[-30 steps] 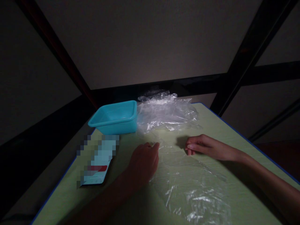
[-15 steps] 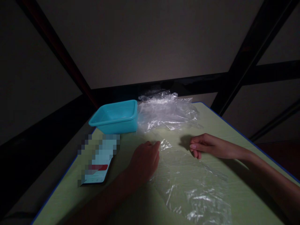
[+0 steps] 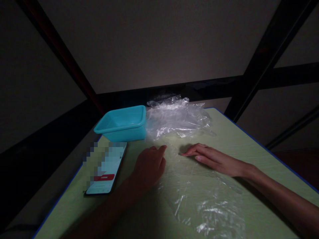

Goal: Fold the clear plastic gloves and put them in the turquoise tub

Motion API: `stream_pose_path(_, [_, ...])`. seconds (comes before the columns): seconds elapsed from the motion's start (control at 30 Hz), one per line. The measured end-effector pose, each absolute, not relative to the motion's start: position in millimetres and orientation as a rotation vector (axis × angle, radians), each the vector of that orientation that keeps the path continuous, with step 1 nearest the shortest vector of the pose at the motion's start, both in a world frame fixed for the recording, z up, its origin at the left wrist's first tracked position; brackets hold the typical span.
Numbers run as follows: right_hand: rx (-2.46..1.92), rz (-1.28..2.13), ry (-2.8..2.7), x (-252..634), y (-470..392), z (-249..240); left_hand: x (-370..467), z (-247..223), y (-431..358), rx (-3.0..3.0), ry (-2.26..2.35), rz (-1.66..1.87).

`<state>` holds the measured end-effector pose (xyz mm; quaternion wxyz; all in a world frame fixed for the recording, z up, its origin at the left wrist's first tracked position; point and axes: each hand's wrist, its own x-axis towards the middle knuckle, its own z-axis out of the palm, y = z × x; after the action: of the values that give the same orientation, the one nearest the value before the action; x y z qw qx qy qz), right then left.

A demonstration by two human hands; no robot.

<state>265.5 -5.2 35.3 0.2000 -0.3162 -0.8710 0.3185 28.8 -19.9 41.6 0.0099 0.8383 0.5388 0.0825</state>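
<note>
A clear plastic bag (image 3: 196, 199) lies spread flat on the pale green table, its far end between my hands. My left hand (image 3: 151, 166) rests at the bag's far left corner, fingers curled in and closed on the film; the exact pinch is partly hidden. Reaching in from the right, my right hand (image 3: 209, 157) is open, with its fingers stretched together and the tips on the bag's far part. Nothing shows in its grasp.
A turquoise plastic basin (image 3: 124, 133) stands at the back left. Beside it is a crumpled heap of clear plastic bags (image 3: 178, 119). A phone (image 3: 107, 176), partly pixelated, lies left of my left hand. The table (image 3: 249, 146) has a blue edge, with a wall behind.
My right hand has moved left onto the bag and its curled fingers have straightened. My left hand has shifted slightly left. The shiny raised fold between them has flattened.
</note>
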Motion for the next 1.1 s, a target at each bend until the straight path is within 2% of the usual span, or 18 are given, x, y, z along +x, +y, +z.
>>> stream_pose_path(0.37, [-0.929,0.622,-2.578,270,-1,37,29,48,-18,2.563,1.749,0.252])
stream_pose_path(0.9, [-1.117,0.621,-2.537,289,1,49,27,44,-26,2.666,1.713,0.082])
stream_pose_path(1.1, [-1.158,0.604,-2.57,289,1,49,22,33,-26,2.753,1.644,0.117])
